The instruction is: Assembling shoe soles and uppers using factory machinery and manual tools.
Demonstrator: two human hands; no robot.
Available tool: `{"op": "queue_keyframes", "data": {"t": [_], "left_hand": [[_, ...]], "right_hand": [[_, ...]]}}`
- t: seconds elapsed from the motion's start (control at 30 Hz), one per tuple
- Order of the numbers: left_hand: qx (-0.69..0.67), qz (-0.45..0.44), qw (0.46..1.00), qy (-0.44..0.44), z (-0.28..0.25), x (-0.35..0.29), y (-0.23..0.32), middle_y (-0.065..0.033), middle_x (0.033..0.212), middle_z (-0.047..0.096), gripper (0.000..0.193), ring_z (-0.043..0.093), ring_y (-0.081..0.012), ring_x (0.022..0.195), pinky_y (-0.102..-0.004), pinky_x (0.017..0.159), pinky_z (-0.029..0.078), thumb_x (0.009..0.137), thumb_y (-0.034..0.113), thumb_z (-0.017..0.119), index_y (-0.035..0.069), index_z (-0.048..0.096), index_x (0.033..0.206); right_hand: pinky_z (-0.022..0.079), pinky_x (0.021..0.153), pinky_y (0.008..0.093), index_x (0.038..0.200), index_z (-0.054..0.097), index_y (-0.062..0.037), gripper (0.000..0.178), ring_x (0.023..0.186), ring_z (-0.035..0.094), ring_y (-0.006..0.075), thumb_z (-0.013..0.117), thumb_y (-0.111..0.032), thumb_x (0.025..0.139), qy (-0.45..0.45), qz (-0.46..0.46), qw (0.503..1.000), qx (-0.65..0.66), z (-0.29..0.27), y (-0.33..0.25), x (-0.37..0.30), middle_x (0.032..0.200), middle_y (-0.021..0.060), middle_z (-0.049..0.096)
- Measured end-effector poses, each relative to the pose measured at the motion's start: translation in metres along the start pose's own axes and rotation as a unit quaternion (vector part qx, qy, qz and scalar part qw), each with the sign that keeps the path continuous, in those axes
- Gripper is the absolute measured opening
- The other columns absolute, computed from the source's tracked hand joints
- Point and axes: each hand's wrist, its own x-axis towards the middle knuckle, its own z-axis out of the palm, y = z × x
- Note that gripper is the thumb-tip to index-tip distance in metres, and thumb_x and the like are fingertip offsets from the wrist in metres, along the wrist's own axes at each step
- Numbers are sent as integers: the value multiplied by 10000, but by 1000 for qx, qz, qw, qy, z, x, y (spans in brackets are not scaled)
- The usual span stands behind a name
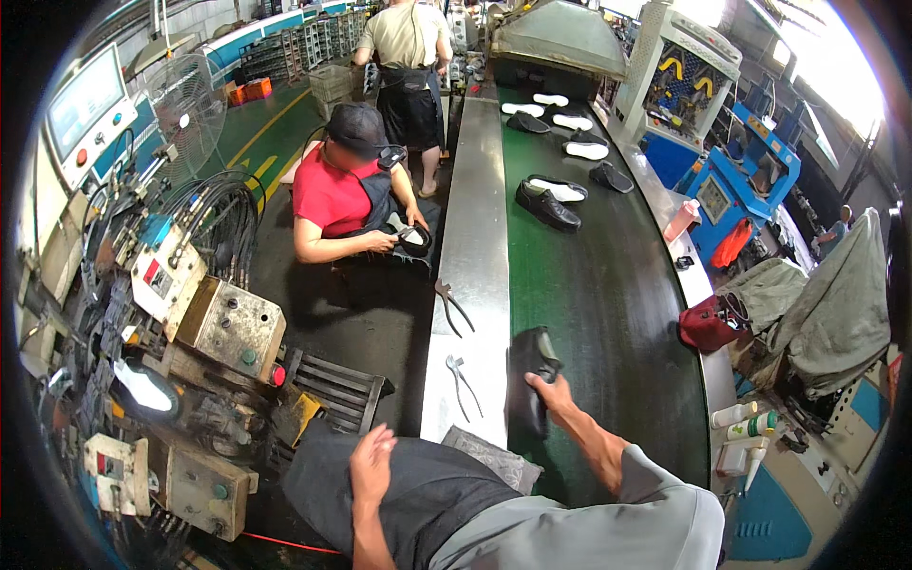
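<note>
Head view: right hand [554, 391] grips black shoe [530, 380] on conveyor belt [608, 304].

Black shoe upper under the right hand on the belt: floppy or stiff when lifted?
The black shoe upper probably flexes: it looks unsoled. It is likely light, since the right hand grips it alone. It lies flat on the green belt, so it is unlikely to roll.

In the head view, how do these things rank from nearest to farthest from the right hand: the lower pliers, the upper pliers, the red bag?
From the right hand, holding a black shoe:
1. Lower pliers, just left on the steel strip.
2. Upper pliers, further up that strip.
3. Red bag, beyond the belt's right edge.
</note>
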Motion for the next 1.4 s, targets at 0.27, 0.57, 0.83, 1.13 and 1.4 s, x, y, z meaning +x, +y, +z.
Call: {"op": "queue_keyframes", "data": {"t": [0.27,0.57,0.83,1.13,1.4], "left_hand": [[-408,25,910,-66,35,20,59,-174,1637,485,864,498,-333,1493,-509,1265,376,1084,402,716,-4,270,1702],[-276,31,926,257,-38,-78,47,-114,1441,627,557,585,-199,1305,-361,1144,461,1089,204,722,-18,506,1552],[-326,-9,909,260,-28,-146,12,-113,1490,593,735,566,-212,1362,-381,1167,464,1040,246,800,-3,424,1621],[-459,-27,869,181,-22,-161,7,-122,1574,545,808,514,-261,1470,-434,1257,386,954,37,748,5,368,1666],[-363,-63,890,269,-103,-91,9,-123,1563,574,711,555,-232,1432,-366,1228,407,1060,180,694,9,390,1680]], "right_hand": [[446,1207,455,1672,349,-33,999,1456,528,295,797,-581,967,-437,-25,883,167,163,-113,-118,1621,220,502],[468,1178,502,1501,561,126,806,1380,605,454,782,-460,993,-421,-318,830,-181,296,-97,-201,1441,337,616],[520,1095,500,1475,562,142,566,1286,681,494,528,-312,1140,-531,-274,753,-278,292,-71,-201,1324,402,680],[537,1019,453,1522,525,125,578,1157,706,380,559,-260,1093,-616,-225,676,-336,269,-90,-182,1241,333,716],[511,1112,499,1537,488,156,631,1267,670,522,585,-219,1039,-643,-242,634,-355,272,-88,-186,1432,404,628]]}}
